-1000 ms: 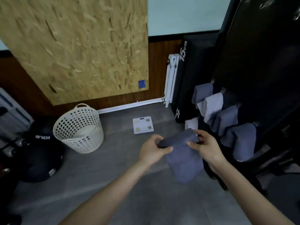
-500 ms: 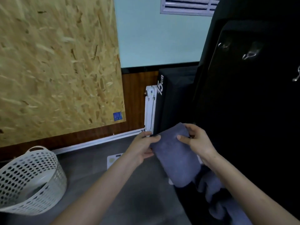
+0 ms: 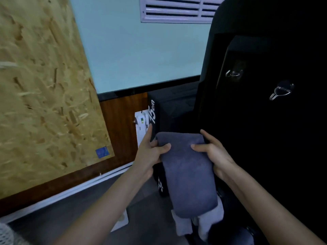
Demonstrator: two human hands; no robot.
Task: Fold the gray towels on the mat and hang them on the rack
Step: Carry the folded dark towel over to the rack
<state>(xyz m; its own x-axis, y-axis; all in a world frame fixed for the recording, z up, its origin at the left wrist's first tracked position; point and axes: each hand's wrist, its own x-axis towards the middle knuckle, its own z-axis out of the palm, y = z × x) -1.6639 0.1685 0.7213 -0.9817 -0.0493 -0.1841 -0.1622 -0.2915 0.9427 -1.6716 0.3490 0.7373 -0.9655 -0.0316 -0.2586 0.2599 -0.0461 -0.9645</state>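
lower left corner: the rim of a white basket. a chipboard panel fills the left of the frame, with a small blue sticker at its lower right corner. right of it, low down, a white scale lies on the grey floor, partly hidden by the left forearm. a white radiator stands against the brown wall, just beside a black block marked "75cm". a white vent sits at top centre.

the left hand pinches the upper left corner of the towel, thumb on the front, forefinger pointing straight up, the other fingers behind. the folded gray towel hangs in the centre of the frame, held up off the floor, its lower end in front of pale towels at bottom centre. the right hand grips the towel's upper right edge, thumb across the front and fingers curled behind.

the right of the frame is a black panel with two metal hooks.
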